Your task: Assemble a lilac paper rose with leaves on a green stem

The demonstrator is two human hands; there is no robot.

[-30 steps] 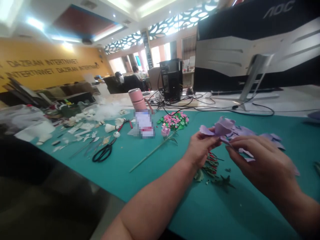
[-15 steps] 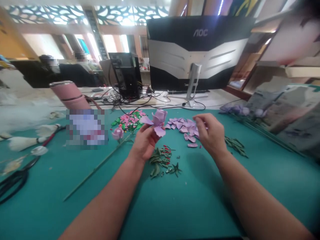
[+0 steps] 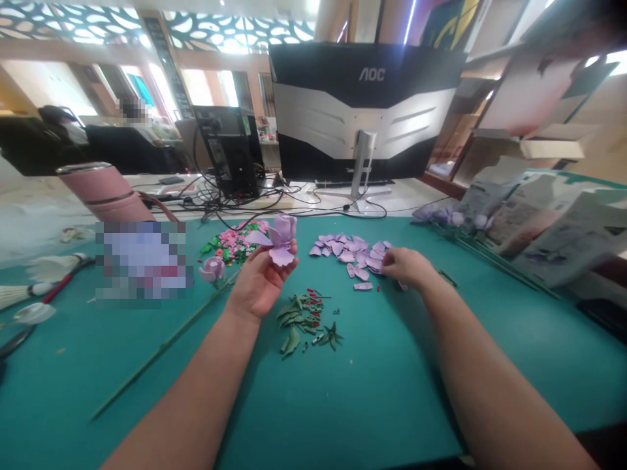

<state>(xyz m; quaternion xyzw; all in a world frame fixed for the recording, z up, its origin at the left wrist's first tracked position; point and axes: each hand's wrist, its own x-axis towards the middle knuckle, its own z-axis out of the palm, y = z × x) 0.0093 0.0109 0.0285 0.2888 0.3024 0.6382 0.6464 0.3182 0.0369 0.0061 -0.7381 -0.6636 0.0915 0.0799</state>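
Note:
My left hand is closed around the base of a pale purple toy flower, whose petals spread above the fingers. At the right end of a heap of loose purple petals is my right hand, its fingers pinched together and touching the heap. Whatever sits between those fingertips is hidden. Below and between the hands lie dark green leaf pieces with small red parts, and a green star-shaped piece. A finished-looking purple flower on a long green stem rests to the left.
Pink and green small pieces are piled behind my left hand. A pink flask, white shuttlecocks and a racket stand or lie at left. Boxes and purple flowers are at right; a monitor and cables stand behind.
My right hand has lowered from above the petals to the right end of the heap, its fingers now touching it. My left hand keeps the flower raised. The camera view has turned slightly right.

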